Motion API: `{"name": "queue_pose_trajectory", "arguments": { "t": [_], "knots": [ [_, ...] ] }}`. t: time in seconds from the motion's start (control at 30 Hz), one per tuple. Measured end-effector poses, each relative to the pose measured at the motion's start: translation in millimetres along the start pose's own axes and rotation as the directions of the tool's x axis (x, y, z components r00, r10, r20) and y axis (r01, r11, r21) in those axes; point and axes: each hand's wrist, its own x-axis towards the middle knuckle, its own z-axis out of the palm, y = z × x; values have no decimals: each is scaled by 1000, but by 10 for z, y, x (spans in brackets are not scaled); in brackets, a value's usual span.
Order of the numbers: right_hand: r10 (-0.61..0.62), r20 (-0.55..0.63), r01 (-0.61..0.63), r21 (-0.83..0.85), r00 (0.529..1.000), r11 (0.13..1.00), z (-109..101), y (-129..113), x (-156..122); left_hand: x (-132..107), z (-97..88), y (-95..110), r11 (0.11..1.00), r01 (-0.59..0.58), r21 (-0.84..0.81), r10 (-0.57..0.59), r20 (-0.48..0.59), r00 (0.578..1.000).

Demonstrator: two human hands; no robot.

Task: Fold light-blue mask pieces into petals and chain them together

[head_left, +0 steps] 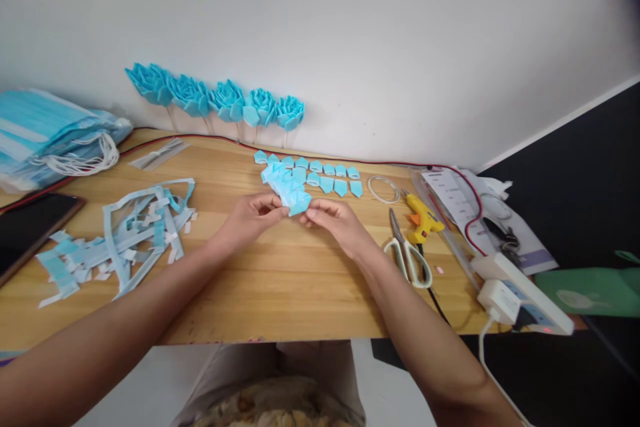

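My left hand point(254, 219) pinches the near left edge of a light-blue folded fabric piece point(300, 204). On its right edge the thumb and fingers of my right hand point(334, 221) are closed too. Just beyond lies an overlapping row of similar folded pieces point(278, 177); whether it joins the held piece I cannot tell. Behind and to the right, small pointed blue petals point(327, 185) lie in two rows on the wooden table point(280, 280). Several blue fabric flowers point(227, 100) on thin sticks lean against the wall at the back.
Blue strips and scraps point(135, 233) lie left, near a dark phone point(35, 227) and bagged face masks point(45, 133). Right are scissors point(407, 257), a yellow glue gun point(423, 217), a wire coil point(383, 189) and a power strip point(525, 293). A red-black cable point(390, 162) runs along the back.
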Motion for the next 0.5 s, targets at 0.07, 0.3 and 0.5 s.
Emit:
{"name": "queue_pose_trajectory", "arguments": {
  "t": [0.07, 0.3, 0.5],
  "knots": [
    [-12, -6, 13, 70, 1000, 997, -10, 3, 7, -3, 7, -23, 999, -38, 29, 38, -5, 999],
    [-28, -157, 35, 47, 987, 998, -1, 7, 36, 1, 68, -61, 925, -337, 177, 331, 63, 941],
    [-51, -198, 63, 57, 979, 996, -4, 6, 40, -29, -5, 48, 942, -291, 169, 305, -63, 950]
  ]
}}
